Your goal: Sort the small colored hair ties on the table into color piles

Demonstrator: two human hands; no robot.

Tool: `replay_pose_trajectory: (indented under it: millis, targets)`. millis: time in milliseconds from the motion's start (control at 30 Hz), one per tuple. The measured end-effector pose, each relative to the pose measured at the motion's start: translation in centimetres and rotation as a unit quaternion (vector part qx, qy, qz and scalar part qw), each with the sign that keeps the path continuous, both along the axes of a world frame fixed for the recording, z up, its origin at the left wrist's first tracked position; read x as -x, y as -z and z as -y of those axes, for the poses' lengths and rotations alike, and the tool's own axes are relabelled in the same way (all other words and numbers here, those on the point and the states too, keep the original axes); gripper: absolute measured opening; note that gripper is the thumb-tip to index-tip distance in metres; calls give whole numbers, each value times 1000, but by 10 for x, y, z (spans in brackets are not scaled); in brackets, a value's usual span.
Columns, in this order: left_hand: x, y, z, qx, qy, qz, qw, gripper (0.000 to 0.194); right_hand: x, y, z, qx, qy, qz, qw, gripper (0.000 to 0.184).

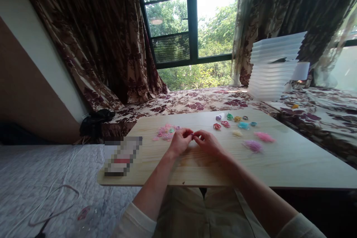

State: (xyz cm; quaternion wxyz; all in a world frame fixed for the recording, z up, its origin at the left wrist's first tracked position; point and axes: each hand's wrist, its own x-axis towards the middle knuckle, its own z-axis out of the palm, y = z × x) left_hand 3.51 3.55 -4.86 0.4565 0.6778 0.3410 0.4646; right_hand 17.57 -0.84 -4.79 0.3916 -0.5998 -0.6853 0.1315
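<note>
My left hand and my right hand meet above the middle of the pale wooden tabletop. The fingers of both are pinched together, tip to tip, around something too small to make out. Just beyond my left hand lies a loose pile of small pink pieces with a few green and red bits among them. Right of my hands are a purple bundle of thin strands, a pink bundle and a small cream heap.
Small coiled rings, among them a red one, a green one and a yellow one, lie toward the back right by a turquoise bundle. A blurred-out flat object rests at the left. Behind stands a tall white stack.
</note>
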Motion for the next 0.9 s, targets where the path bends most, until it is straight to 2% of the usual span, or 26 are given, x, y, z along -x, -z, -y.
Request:
replay_pose_trajectory:
  millis: [233,400,533,633,767,833,900]
  targets:
    - [1,-2,1,-29,-34,-30,999,9,-2,-4,-1,4,-8,-59,998,19]
    - [1,-2,1,-36,-29,-25,999,8,-2,-8,1,6,-63,-132,989,28]
    - [2,-1,1,-49,-25,-40,998,8,0,-11,2,25,-68,-159,985,34]
    - [4,-1,1,-105,-58,-90,989,12,-11,-19,-1,28,-62,-164,984,35]
    - [9,-1,3,-222,-158,-226,935,23,-59,-38,-20,7,9,-85,996,30]
    - [11,-2,4,-236,-184,-272,914,23,-90,-47,-32,42,81,12,996,21]
    - [11,-2,5,-245,-193,-289,905,22,-115,-53,-43,81,143,130,978,20]
